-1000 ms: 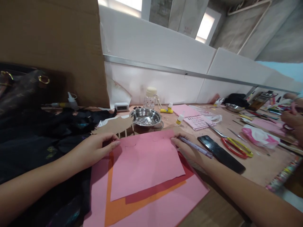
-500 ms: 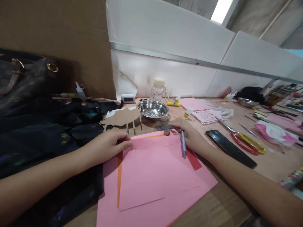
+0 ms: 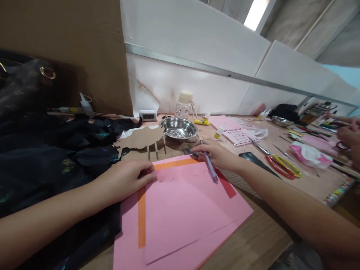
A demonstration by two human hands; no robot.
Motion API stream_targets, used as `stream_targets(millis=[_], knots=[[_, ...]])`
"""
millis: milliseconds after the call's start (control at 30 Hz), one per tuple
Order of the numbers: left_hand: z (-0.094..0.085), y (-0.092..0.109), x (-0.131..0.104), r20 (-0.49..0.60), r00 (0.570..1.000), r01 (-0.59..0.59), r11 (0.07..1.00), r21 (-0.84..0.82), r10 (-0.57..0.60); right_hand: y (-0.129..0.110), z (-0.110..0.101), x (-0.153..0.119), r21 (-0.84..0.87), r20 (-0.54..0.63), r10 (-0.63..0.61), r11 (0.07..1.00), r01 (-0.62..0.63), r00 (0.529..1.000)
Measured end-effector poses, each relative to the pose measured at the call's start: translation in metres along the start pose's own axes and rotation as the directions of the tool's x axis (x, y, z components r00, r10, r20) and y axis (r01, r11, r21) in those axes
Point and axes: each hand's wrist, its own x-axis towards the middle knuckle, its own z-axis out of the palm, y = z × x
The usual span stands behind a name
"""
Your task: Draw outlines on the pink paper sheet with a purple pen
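Note:
My left hand (image 3: 137, 176) is closed, thumb and fingers pinching the upper left edge of the top pink paper (image 3: 188, 213), which has faint pencil curves near its top. Under it show an orange sheet (image 3: 142, 221), a red strip (image 3: 227, 185) and a larger pink sheet (image 3: 128, 247). Between the fingers of my right hand (image 3: 215, 153) a grey-purple pen (image 3: 209, 167) slants across. Its fingertips reach a small dark grey piece (image 3: 186, 151) by the stack's top edge; what they touch there is partly hidden. A cardboard animal cutout (image 3: 139, 138) lies just beyond the stack.
Beyond stand a metal bowl (image 3: 180, 128), a bottle (image 3: 184, 105) and a small digital clock (image 3: 147, 115). To the right lie a black phone-like object (image 3: 257, 163), red-yellow-handled scissors (image 3: 284, 167) and a plastic bag (image 3: 311, 154). Dark cloth (image 3: 56, 180) covers the left. Another person's hand (image 3: 350, 137) is at far right.
The top pink paper has slid towards me and slightly right, baring more of the orange sheet. My right hand has moved left over the grey lump. Another person's hand has come into view.

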Motion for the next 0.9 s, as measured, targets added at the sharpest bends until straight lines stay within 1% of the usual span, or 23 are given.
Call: stream_targets(millis=[100,233,433,533,633,667,700,733,767,800,833,900], knots=[[0.003,-0.001,-0.002,0.012,1.000,0.023,1.000,0.006,-0.023,-0.004,0.004,0.004,-0.033,0.032,-0.002,0.999,0.003,0.999],[0.006,-0.004,-0.003,0.013,1.000,0.017,1.000,0.011,-0.017,-0.005,0.009,0.006,-0.079,0.030,0.008,0.997,-0.005,1.000],[0.009,-0.006,-0.001,0.005,1.000,0.005,0.999,0.036,-0.005,0.003,0.012,0.004,-0.095,-0.020,0.037,0.995,-0.039,0.999],[0.008,-0.002,-0.002,-0.002,1.000,0.001,0.999,0.047,-0.001,-0.003,0.005,0.002,-0.044,-0.052,0.047,0.998,-0.050,0.998],[0.006,0.003,-0.004,-0.004,1.000,0.003,0.998,0.056,-0.003,-0.029,-0.006,-0.001,0.050,-0.112,0.039,0.998,-0.033,0.993],[0.006,0.004,-0.004,-0.002,1.000,0.005,0.998,0.059,-0.005,-0.041,-0.008,-0.002,0.093,-0.127,0.020,0.996,-0.008,0.992],[0.005,0.005,-0.004,0.003,1.000,0.009,0.998,0.061,-0.009,-0.055,-0.010,-0.002,0.178,-0.120,-0.016,0.983,0.037,0.993],[0.005,0.006,-0.005,0.008,1.000,0.012,0.998,0.062,-0.012,-0.070,-0.009,-0.002,0.242,-0.082,-0.086,0.965,0.104,0.993],[0.005,0.006,-0.005,0.009,1.000,0.016,0.998,0.062,-0.017,-0.084,-0.007,-0.001,0.292,-0.002,-0.163,0.943,0.157,0.987],[0.005,0.006,-0.005,0.006,1.000,0.022,0.998,0.061,-0.023,-0.097,-0.004,0.000,0.324,0.069,-0.196,0.932,0.164,0.978],[0.005,0.006,-0.006,-0.002,1.000,0.029,0.998,0.060,-0.029,-0.108,0.000,0.002,0.351,0.140,-0.208,0.925,0.147,0.968],[0.006,0.006,-0.007,-0.017,0.999,0.030,0.998,0.060,-0.029,-0.122,0.010,0.006,0.388,0.250,-0.178,0.919,0.070,0.952]])
